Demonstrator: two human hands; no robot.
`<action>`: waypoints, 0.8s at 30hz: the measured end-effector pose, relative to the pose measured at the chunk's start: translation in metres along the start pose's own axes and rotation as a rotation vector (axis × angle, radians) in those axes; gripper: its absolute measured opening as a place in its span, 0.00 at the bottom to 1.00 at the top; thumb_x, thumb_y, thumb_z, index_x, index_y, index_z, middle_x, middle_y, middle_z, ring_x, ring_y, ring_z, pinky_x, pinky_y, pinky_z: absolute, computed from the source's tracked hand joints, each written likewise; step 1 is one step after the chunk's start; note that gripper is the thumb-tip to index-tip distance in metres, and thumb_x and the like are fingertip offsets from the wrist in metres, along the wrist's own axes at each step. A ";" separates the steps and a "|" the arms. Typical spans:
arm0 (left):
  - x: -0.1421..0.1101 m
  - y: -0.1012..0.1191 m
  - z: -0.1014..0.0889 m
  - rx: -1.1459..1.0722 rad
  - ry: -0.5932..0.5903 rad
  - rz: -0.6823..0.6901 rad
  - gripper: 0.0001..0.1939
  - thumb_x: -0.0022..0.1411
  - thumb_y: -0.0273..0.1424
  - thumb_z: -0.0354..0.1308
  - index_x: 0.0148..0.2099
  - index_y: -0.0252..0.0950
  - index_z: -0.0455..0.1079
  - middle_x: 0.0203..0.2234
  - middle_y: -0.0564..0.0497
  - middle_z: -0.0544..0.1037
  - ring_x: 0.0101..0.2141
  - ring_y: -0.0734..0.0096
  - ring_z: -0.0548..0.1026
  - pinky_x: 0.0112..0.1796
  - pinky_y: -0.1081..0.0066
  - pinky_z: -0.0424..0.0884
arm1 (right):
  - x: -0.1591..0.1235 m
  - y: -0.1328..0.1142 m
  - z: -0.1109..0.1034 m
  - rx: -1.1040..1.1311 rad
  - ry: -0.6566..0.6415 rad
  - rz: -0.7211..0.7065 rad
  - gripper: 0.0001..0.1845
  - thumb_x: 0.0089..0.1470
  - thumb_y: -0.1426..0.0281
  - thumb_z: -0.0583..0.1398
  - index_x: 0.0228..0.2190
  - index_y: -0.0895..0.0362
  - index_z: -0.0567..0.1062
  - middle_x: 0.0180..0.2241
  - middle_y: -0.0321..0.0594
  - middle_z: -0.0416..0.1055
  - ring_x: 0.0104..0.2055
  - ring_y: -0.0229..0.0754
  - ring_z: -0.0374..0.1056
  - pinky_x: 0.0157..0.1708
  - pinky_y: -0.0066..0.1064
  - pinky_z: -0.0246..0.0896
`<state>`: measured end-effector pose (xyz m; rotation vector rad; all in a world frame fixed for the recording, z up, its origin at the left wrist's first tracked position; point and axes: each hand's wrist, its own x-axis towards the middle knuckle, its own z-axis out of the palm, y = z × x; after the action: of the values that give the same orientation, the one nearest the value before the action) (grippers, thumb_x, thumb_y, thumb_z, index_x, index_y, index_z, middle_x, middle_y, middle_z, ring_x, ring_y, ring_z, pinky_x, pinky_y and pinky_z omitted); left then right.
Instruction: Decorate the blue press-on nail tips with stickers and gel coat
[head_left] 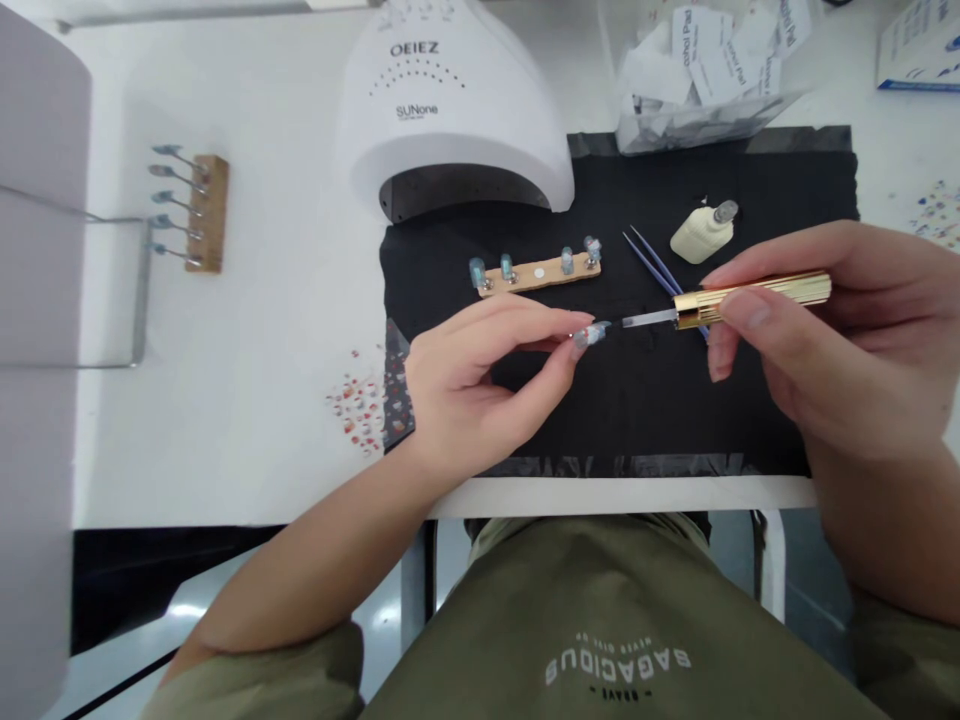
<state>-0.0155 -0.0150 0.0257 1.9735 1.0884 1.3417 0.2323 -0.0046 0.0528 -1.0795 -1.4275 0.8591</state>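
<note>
My left hand [487, 380] pinches a decorated false nail [592, 334], pale blue with red and white bits, between thumb and fingertips. My right hand [840, 330] grips the gold-handled nail polish brush [757, 299], its bristles pointing left at the tip of the nail; whether they touch I cannot tell. Behind my left hand lies a wooden nail stand [553, 273] bearing several blue false nails, with a bare white spot in its middle. An uncapped cream polish bottle [701, 236] and blue tweezers [651, 262] rest on the black mat [675, 410].
A white nail lamp [457, 110] stands at the back of the mat. To its right is a clear bin [697, 125] with alcohol pad packets. Another wooden stand [208, 213] with several nails lies far left. Small loose decorations [358, 412] are scattered by the mat's left edge.
</note>
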 end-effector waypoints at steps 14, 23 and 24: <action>0.003 -0.002 0.000 0.033 -0.012 0.037 0.11 0.73 0.26 0.71 0.47 0.51 0.88 0.39 0.55 0.92 0.33 0.65 0.88 0.37 0.63 0.90 | -0.001 -0.005 -0.001 0.071 -0.077 0.010 0.08 0.61 0.69 0.75 0.41 0.45 0.93 0.23 0.32 0.80 0.18 0.39 0.72 0.14 0.35 0.68; 0.000 -0.001 0.001 0.036 0.016 0.018 0.10 0.73 0.26 0.72 0.48 0.50 0.88 0.40 0.54 0.92 0.34 0.65 0.88 0.36 0.62 0.89 | 0.001 0.006 -0.003 0.044 -0.004 -0.030 0.07 0.61 0.72 0.75 0.39 0.47 0.93 0.25 0.30 0.81 0.19 0.34 0.70 0.13 0.29 0.66; 0.000 -0.001 0.001 0.036 0.017 0.017 0.10 0.73 0.26 0.72 0.48 0.50 0.88 0.39 0.54 0.92 0.34 0.65 0.88 0.36 0.62 0.89 | 0.001 0.006 -0.003 0.037 0.003 -0.033 0.06 0.60 0.71 0.75 0.39 0.47 0.93 0.25 0.31 0.81 0.19 0.35 0.70 0.13 0.30 0.66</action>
<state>-0.0149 -0.0147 0.0241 2.0053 1.1131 1.3593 0.2365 -0.0019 0.0484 -1.0266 -1.4179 0.8563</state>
